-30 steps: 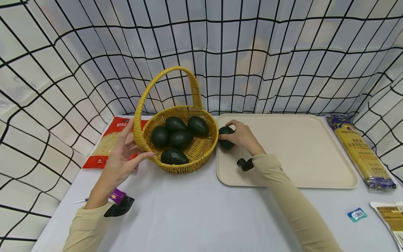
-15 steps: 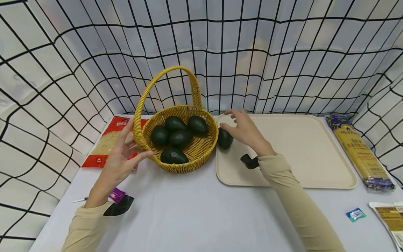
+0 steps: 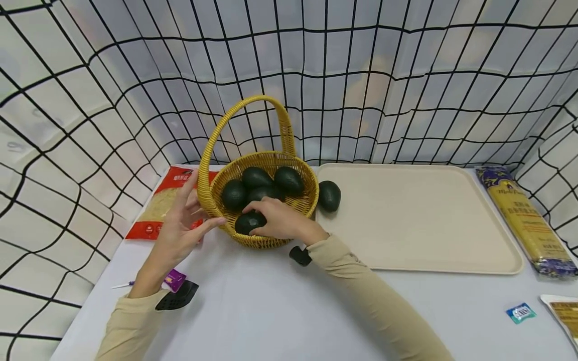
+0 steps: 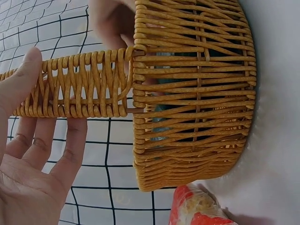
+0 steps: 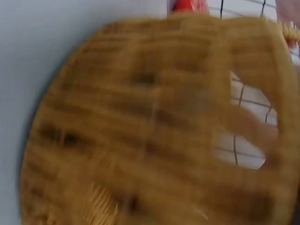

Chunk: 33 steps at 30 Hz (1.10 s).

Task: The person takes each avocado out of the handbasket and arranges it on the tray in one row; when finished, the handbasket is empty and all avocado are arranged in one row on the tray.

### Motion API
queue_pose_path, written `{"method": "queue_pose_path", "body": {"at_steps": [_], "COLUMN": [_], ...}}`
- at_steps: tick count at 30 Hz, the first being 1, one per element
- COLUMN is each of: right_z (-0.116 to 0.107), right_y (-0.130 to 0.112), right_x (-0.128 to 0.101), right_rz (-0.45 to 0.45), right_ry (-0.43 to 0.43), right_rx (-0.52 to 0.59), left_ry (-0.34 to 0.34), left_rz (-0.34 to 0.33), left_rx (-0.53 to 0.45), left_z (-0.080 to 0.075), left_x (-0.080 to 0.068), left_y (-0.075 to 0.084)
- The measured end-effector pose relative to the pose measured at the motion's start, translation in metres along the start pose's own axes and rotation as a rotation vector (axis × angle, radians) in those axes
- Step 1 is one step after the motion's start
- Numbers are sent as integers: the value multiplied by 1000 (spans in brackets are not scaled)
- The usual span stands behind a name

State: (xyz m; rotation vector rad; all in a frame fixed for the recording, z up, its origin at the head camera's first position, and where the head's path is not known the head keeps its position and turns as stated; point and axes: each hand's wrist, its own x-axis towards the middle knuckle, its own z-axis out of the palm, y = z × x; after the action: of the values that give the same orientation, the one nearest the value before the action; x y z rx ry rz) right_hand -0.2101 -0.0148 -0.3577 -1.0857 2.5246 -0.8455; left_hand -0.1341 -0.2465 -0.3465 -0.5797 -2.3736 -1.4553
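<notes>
One avocado (image 3: 329, 195) has been left on the tray (image 3: 420, 220); the right hand (image 3: 277, 220) has been moved into the basket (image 3: 266, 160), fingers curled over another avocado (image 3: 250, 222). The left hand (image 3: 180, 233) stays flat-fingered against the basket.

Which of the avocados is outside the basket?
The lone avocado on the beige tray's left edge, beside the wicker basket; the others all lie inside the basket.
</notes>
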Motion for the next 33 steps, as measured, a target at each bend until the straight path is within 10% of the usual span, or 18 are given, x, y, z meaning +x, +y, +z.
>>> {"method": "queue_pose_path", "body": {"at_steps": [9,18,25,33], "right_z": [-3,-74,-122,-110], "right_y": [-5,-2,47,124], "right_x": [2,-57,-117,-129], "right_rz": [146,187,317,597], "right_ry": [102,315,458,401], "right_rx": [101,274,345,441], "left_ry": [-8,-22,4,17], "left_rz": [7,48,62,132], "left_rx": [1,-3,-31,-37], "left_z": [7,8,7,9], "left_x": [3,7,3,1], "left_y": [0,0,0,-5]}}
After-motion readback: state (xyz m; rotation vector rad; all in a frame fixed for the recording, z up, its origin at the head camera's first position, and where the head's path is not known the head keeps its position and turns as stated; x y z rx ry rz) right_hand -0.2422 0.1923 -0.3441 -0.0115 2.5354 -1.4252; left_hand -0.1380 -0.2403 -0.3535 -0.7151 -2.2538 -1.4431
